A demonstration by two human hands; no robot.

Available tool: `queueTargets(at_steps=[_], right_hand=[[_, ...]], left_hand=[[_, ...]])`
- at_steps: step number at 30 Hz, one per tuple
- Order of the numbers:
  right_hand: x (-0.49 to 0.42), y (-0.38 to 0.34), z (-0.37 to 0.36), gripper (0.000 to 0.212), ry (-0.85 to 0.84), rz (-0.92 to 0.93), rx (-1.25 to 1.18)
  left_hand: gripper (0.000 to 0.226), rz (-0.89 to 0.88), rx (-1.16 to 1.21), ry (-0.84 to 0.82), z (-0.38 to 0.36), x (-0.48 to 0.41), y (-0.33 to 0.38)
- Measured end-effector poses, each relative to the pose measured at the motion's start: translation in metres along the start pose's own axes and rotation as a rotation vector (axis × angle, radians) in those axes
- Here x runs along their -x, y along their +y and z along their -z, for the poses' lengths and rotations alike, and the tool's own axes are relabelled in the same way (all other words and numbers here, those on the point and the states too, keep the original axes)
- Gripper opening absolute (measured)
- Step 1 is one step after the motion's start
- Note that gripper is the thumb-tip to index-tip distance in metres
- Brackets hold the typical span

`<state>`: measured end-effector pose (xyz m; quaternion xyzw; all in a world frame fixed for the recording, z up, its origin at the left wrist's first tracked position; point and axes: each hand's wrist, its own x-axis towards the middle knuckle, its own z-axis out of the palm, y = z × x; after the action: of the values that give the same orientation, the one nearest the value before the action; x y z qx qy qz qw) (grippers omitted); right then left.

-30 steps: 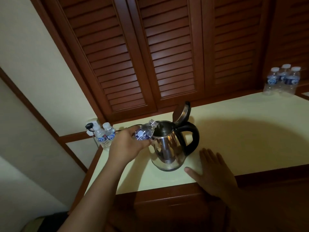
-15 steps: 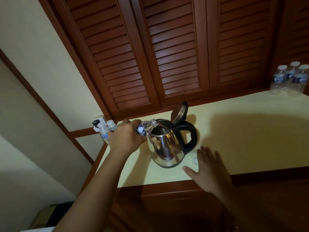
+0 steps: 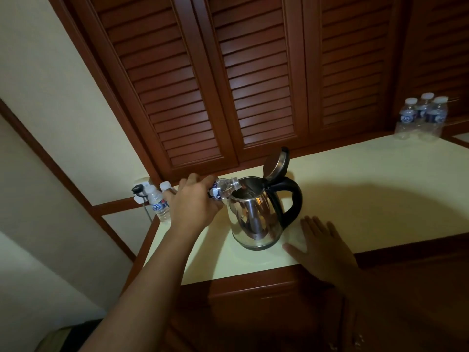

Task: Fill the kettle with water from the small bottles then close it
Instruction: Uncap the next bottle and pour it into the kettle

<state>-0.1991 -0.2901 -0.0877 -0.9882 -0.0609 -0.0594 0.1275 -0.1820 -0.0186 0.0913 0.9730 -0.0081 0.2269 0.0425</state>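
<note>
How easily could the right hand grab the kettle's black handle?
Probably easily: the right hand lies flat and empty on the counter beside the kettle, whose handle faces that side with nothing between them.

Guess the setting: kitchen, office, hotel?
Probably a hotel room, though that's a guess. There are louvred doors like a closet's, a kettle on a cream counter, and small bottles of water grouped at both ends of the counter, like complimentary ones.

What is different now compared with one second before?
The left hand has tipped the small bottle slightly flatter, its neck over the kettle mouth. Unchanged: the grip, the lid open, the right hand flat on the counter.
</note>
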Motion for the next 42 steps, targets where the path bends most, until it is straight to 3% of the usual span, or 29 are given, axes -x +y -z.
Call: queueTargets(at_steps=[30,42], right_hand=[[0.001,0.002,0.005,0.094,0.027,-0.006,-0.096],[0.003,0.003,0.003,0.085,0.125,-0.037,-0.139]], left_hand=[[0.067,-0.209,-0.270,0.113,-0.003,-0.020,-0.006],[0.059,-0.376,-0.377,0.173,-0.004,-0.032,-0.004]])
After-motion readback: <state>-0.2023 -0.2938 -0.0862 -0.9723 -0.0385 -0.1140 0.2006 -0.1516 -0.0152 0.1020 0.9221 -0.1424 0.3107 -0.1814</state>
